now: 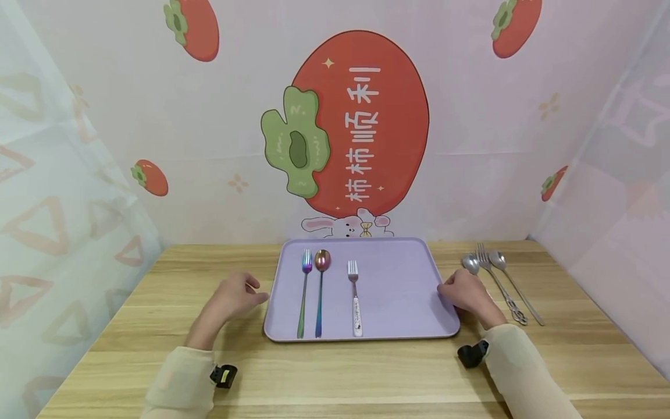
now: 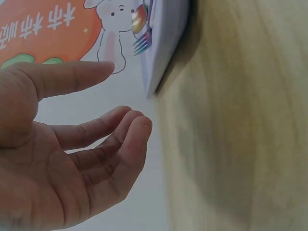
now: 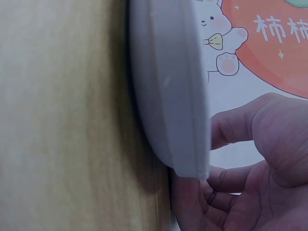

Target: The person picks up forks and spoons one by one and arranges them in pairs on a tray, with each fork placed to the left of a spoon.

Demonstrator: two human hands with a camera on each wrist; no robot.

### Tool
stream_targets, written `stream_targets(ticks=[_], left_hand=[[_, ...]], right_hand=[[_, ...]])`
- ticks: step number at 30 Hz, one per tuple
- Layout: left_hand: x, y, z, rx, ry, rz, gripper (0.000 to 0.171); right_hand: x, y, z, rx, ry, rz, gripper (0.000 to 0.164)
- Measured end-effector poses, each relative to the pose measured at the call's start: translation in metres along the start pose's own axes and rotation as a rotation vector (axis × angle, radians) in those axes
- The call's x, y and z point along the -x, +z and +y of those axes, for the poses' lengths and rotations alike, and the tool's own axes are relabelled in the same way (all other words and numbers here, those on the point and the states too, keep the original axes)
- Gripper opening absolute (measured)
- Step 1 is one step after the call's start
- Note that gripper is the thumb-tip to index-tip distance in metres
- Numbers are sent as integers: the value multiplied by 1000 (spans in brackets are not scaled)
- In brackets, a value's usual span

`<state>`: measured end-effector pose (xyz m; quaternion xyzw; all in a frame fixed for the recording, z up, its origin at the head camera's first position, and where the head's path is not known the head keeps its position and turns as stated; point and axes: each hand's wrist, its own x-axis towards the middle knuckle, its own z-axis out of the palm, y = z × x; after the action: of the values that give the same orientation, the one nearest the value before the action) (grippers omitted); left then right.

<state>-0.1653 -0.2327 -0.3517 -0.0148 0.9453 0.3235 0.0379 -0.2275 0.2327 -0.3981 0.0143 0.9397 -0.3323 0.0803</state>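
A lavender tray (image 1: 400, 294) lies on the wooden table. On its left half are a rainbow-coloured fork (image 1: 307, 265) and a rainbow-coloured spoon (image 1: 322, 260), with a white-handled fork (image 1: 357, 314) near the middle. My right hand (image 1: 466, 289) holds the tray's right edge; the right wrist view shows the thumb on one side of the rim and fingers under the other. Just off the left edge, my left hand (image 1: 237, 295) has its fingers loosely bent and nothing between them. In the left wrist view a gap separates its fingertips from the tray (image 2: 163, 43).
Right of the tray, beyond my right hand, lie a silver spoon (image 1: 470, 263), an ornate silver fork (image 1: 505, 294) and a second silver spoon (image 1: 498, 260). Printed cloth (image 1: 471, 116) hangs behind the table (image 1: 335, 372) and along both sides.
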Motion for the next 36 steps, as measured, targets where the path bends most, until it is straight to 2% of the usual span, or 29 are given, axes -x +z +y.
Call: stream_targets(ticks=[6,18,22,27,36], left_hand=[[-2,7,-5,18,-26,-59,41],[-5,15,-10,43,-8,-84,42],[-5,18,-10,73,-10,-96,34],[-4,22,-10,109,-44,-111,23],[-3,24,-8,116,-65,-128,12]], right_hand=[[-1,0,1,-7,8,-2,38],[-2,1,1,-10,6,1,38],[-1,1,1,-9,10,-1,38],[-1,0,1,-4,9,0,38],[-1,0,1,-10,4,2,38]])
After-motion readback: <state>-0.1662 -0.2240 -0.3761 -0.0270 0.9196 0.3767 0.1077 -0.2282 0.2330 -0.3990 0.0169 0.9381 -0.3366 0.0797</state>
